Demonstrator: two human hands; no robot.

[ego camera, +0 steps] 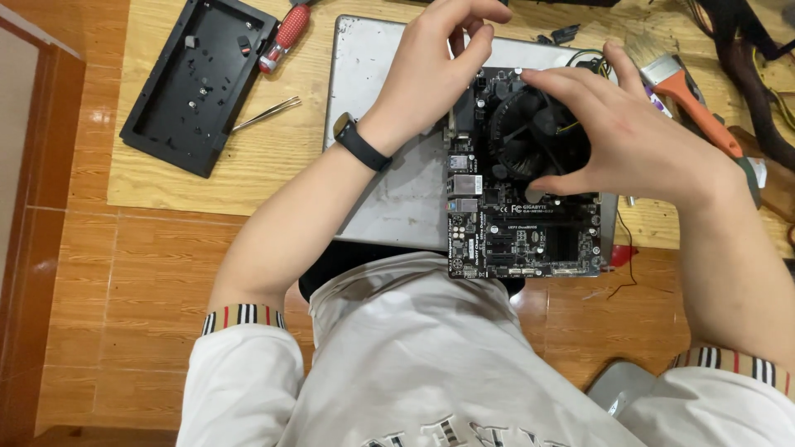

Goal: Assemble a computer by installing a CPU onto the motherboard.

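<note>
Right hand (629, 136) arched over round black cooling fan (538, 136), fingers spread and curled around its rim, thumb pressing the near edge, gripping it. Left hand (435, 70) reaching in from the left, forearm angled across grey metal panel (389, 199), black wristband (362, 142) on the wrist, fingertips pinched at the fan's far-left corner. Fan mounted on black rectangular circuit board (530, 240), lying on the panel. Beside: black plastic tray (199, 83), red-handled screwdriver (286, 35), orange-handled paintbrush (683, 87).

Woven mat (273, 157) (on wooden floor (124, 290)) under tray (195, 83), screwdriver (283, 37), tweezers (265, 113).
</note>
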